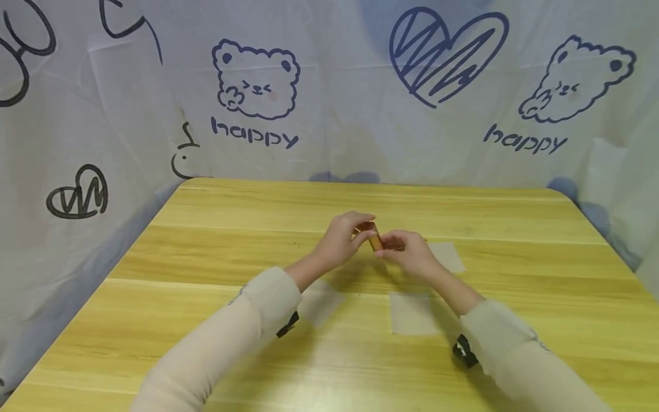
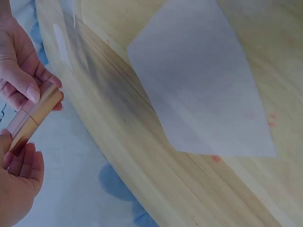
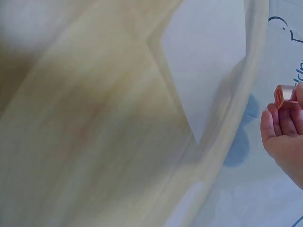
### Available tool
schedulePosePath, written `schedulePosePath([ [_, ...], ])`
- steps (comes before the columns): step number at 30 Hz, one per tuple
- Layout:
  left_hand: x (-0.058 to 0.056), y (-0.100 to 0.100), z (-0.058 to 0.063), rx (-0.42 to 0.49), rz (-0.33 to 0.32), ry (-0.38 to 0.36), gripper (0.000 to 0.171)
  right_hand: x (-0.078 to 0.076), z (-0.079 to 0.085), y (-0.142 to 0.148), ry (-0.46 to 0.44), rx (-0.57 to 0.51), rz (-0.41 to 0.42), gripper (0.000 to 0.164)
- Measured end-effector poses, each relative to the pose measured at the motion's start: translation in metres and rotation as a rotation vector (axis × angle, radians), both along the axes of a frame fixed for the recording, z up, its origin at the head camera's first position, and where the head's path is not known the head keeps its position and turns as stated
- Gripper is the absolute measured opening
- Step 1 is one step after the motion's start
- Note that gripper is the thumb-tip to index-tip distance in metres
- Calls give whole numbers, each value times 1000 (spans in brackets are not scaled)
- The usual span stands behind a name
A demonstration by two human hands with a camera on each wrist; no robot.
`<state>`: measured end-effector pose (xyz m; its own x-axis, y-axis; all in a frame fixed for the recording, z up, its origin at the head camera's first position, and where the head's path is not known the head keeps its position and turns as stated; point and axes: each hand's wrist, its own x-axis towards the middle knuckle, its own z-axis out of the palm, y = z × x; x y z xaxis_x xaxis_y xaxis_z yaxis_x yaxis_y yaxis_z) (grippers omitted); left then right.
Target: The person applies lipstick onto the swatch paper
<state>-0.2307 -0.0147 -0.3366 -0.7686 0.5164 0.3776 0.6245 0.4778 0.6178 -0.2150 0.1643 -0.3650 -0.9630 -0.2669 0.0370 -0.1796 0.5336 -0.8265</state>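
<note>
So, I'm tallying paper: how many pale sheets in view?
3: one sheet beside the left cuff, another sheet to its right, a third sheet beside the right hand. More may be hidden.

A pale, creased covering (image 1: 355,149) hangs behind the counter and along its left and right sides. Drawn on it in blue line are a left bear's head (image 1: 255,80) and a right bear's head (image 1: 576,86), each with "happy" lettered beneath, and a zigzag-filled blue heart (image 1: 449,57) between them. The left side bears a smaller black heart (image 1: 77,194) and cropped black strokes. Soft blue patches (image 1: 345,177) show low down, near the edge of the counter (image 1: 216,229), which has yellowish wood grain and rounded far corners. Light glows off its near surface.
</note>
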Motion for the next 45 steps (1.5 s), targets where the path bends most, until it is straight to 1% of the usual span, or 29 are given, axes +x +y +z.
schedulePosePath([
  [6,9,-7,2,21,-24,32,32,7,8,5,35,7,60,27],
  [12,18,-14,4,6,-49,19,29,14,13,6,49,35,72,25],
  [17,23,-21,0,3,-63,14,27,19,16,8,62,60,102,24],
  [25,30,-30,-9,7,-84,-11,21,25,18,10,156,129,194,17],
  [29,33,-34,-15,-5,-87,-11,20,28,18,10,181,170,233,14],
  [33,35,-36,-20,-22,-89,-16,20,29,17,10,183,197,257,13],
  [36,35,-36,-23,-47,-83,-4,20,31,16,9,179,205,262,12],
  [40,35,-34,-22,-79,-89,19,20,33,15,8,187,216,255,10],
  [45,35,-30,-21,-128,-108,33,18,33,14,7,207,229,269,9],
])
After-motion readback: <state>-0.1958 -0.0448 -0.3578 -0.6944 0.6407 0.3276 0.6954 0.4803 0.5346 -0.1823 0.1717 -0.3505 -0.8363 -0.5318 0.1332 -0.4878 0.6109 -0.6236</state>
